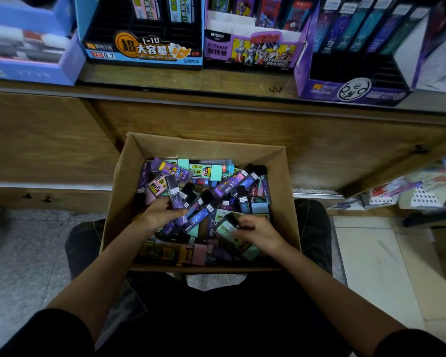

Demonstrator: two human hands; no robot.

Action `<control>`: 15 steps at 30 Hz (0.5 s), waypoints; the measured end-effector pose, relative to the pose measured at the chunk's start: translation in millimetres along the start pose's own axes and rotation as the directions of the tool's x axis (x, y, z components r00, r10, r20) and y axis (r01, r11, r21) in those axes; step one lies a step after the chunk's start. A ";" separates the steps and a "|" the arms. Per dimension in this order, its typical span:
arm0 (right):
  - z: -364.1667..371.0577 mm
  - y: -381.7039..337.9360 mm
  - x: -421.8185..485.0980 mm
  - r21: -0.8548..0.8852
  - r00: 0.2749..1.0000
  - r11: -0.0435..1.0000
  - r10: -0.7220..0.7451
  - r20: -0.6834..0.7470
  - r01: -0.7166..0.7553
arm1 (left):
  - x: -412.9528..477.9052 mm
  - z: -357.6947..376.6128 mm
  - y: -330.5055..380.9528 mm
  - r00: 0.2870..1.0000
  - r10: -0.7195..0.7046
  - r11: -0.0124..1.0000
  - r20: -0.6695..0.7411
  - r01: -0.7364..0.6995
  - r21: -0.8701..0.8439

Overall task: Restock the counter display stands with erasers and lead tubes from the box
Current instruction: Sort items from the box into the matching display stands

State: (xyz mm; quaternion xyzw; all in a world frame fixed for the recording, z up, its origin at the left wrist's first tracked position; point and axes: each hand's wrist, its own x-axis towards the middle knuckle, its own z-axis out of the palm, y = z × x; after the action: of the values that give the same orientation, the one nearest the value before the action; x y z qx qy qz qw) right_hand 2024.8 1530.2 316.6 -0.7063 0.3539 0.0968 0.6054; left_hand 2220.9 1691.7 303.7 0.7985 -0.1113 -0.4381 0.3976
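Person seated low, knees either side of an open cardboard box (129,161) on the floor in front of a wooden counter (216,124). Box is loosely filled with a jumble of lead tubes (232,182) in purple, black and blue, mixed with pastel erasers (215,172) in mint, pink and pale blue, all lying at random angles. Left hand (160,211) is in the left half of the box, fingers curled around a purple lead tube (177,195) that stands tilted up out of the pile, thumb side pressed on it. Right hand (258,234) is in the lower right part of the box, fingertips pinching a mint-green packet (225,226) with a dark end; blurred, so the exact grip is hard to read. Both forearms bare, dark sleeves at frame bottom. On the counter top above, four display stands side by side: a light blue stand (31,70) at far left with blurred contents, a blue stand (144,56) with yellow and black lettering holding two packs at the back, mostly bare black slots in front, a purple cartoon stand (252,51) with white dividers and a row of packs behind, and a dark purple stand (350,92) at right with a back row of upright tubes and bare slots near the front. Loose stationery sits on a lower shelf (410,194) at right, blurred.
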 end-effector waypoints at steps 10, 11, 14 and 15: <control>-7.4 -39.8 8.2 0.477 0.977 0.879 0.103 -0.187 -0.001 | -16.8 10.1 24.8 0.998 0.061 0.944 0.001 -0.058 -0.324; -7.7 -45.1 9.0 0.511 0.976 0.860 0.116 -0.186 -0.005 | -18.4 14.4 27.9 0.999 0.044 0.926 0.023 -0.032 -0.377; -7.1 -61.3 8.5 0.590 0.981 0.807 0.109 -0.163 0.008 | -20.7 26.7 36.0 0.998 0.007 0.869 0.061 0.024 -0.494; -6.5 -66.1 8.4 0.616 0.983 0.788 0.099 -0.151 0.015 | -21.1 30.0 39.1 0.997 0.012 0.856 0.080 0.031 -0.517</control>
State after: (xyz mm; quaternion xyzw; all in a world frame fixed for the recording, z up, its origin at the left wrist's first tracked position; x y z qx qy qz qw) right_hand 2069.8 1522.0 365.5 -0.4687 0.4337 -0.0727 0.7661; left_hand 2191.5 1660.9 336.2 0.6445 -0.0016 -0.4857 0.5906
